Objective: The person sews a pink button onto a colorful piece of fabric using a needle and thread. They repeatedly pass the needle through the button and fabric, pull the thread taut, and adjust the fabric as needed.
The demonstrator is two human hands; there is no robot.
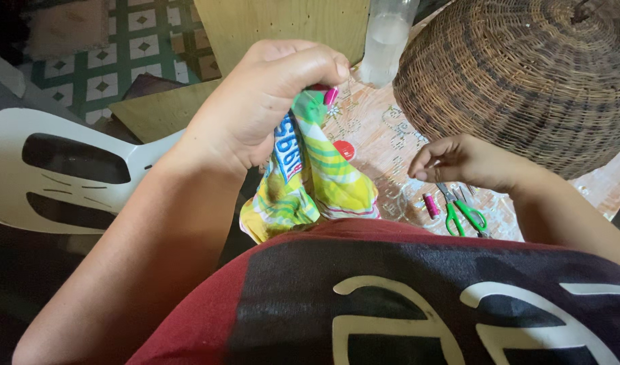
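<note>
The left hand (pixel 269 101) is clenched around the bunched yellow-green cloth (pixel 310 182) at near centre, while the right hand (pixel 458 162) pinches what may be a thread above the green scissors (pixel 465 215), so a hard tug could snap it.

Soft, dimmish daylight from upper right, tabletop (pixel 377 145) brightest, lower left sinks into deep shadow, close shirt (pixel 404 304) slightly soft, mild wide-angle bend at edges, no harsh glare.
</note>
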